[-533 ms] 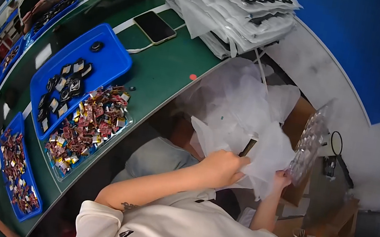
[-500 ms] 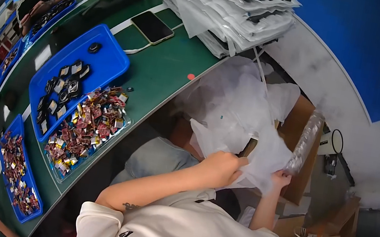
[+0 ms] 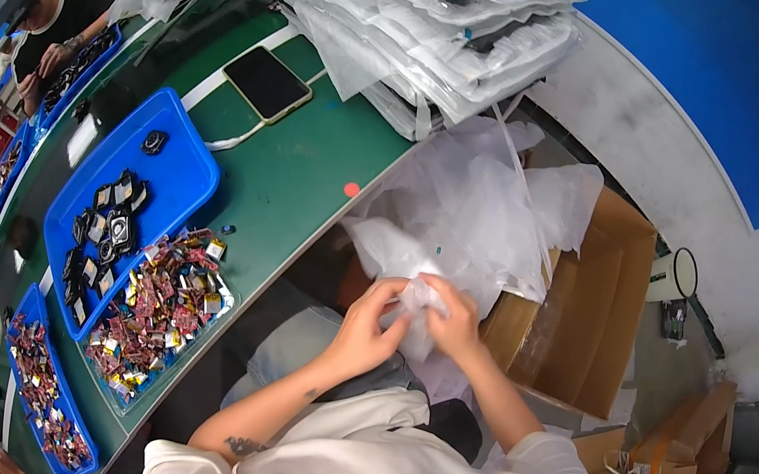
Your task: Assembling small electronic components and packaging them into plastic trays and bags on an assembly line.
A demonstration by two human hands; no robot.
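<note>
Over my lap, my left hand (image 3: 370, 325) and my right hand (image 3: 450, 316) are close together, both closed on a crumpled piece of thin white translucent sheeting (image 3: 420, 297). Their fingers pinch it between them, and part of it hangs down below. More loose white sheeting (image 3: 481, 209) spreads just beyond my hands, between the green table (image 3: 308, 179) and an open cardboard box (image 3: 591, 305). The box's inside shows brown walls.
On the table stand a blue tray (image 3: 184, 164) with black square parts, a clear tray heaped with small reddish parts (image 3: 158, 310), another blue tray (image 3: 83, 467), a phone (image 3: 267, 83) and stacked white sheets with black frames (image 3: 427, 27). Two people work across the table.
My hands have come together toward my lap, my right hand moving left, bunching the sheeting. The clear plastic roll by the box and the dark strip near my left hand no longer show.
</note>
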